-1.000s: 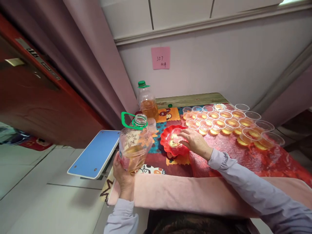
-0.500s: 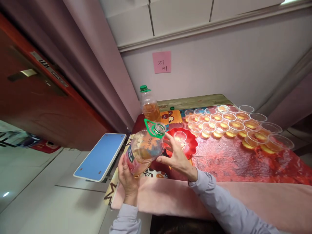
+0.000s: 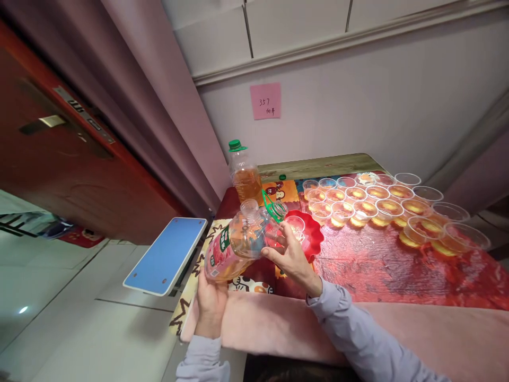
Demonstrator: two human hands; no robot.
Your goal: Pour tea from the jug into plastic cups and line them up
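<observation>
My left hand [image 3: 210, 300] is wrapped around the base of the big bottle [image 3: 238, 244], fingers closed tight on it from below. My right hand [image 3: 290, 254] is curled against the bottle's shoulder near the neck, thumb and fingers pressed on the clear plastic. The bottle lies tilted above the near edge of the desk [image 3: 377, 270], amber liquid inside. Its open mouth and green handle ring [image 3: 274, 207] point toward the clear cup [image 3: 295, 224] standing in the red plate [image 3: 312, 236]. Behind it a second bottle [image 3: 243, 172] stands upright, and rows of filled cups [image 3: 374, 199] line the desk to the right.
</observation>
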